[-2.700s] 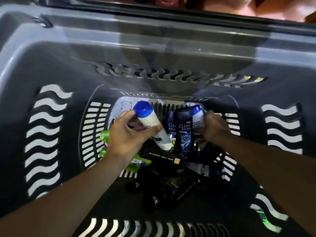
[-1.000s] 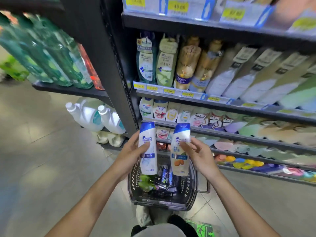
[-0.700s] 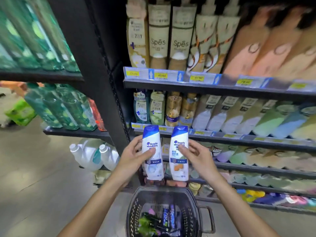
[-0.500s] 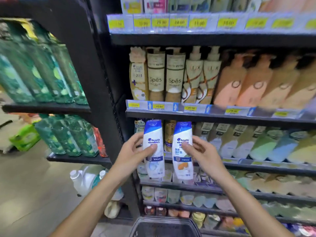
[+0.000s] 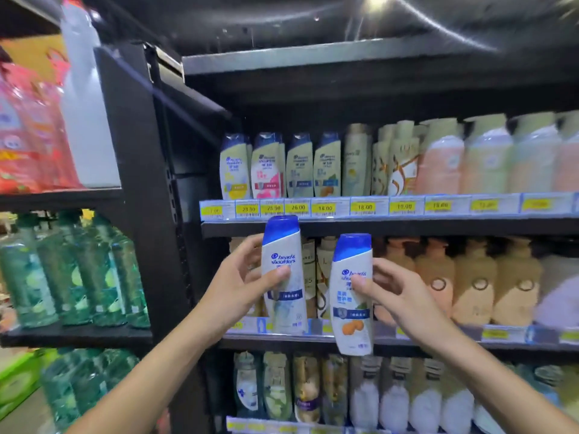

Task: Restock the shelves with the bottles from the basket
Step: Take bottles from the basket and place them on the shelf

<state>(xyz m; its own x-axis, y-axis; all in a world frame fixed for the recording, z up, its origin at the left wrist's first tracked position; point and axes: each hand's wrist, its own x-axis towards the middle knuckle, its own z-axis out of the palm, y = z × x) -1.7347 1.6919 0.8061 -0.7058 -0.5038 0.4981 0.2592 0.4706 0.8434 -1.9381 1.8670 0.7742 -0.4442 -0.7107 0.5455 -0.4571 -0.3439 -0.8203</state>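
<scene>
The left hand [image 5: 238, 289] grips a white plastic shampoo bottle with a blue cap [image 5: 283, 274], fingers curled round it, held upright before the black metal shelves [image 5: 407, 226]. Just beside it, slightly lower, the right hand [image 5: 398, 296] holds a second white blue-capped bottle with an orange picture [image 5: 352, 296] the same way. Similar blue-capped bottles [image 5: 280, 166] stand on the shelf above yellow price tags [image 5: 324, 208].

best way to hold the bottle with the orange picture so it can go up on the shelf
Grip the orange-picture bottle round its flat middle, from its right side, as the right hand does now: thumb on the front label, fingers behind. It stands nearly upright, blue cap up, so a side grip leaves its base free to set down on the shelf.
</scene>
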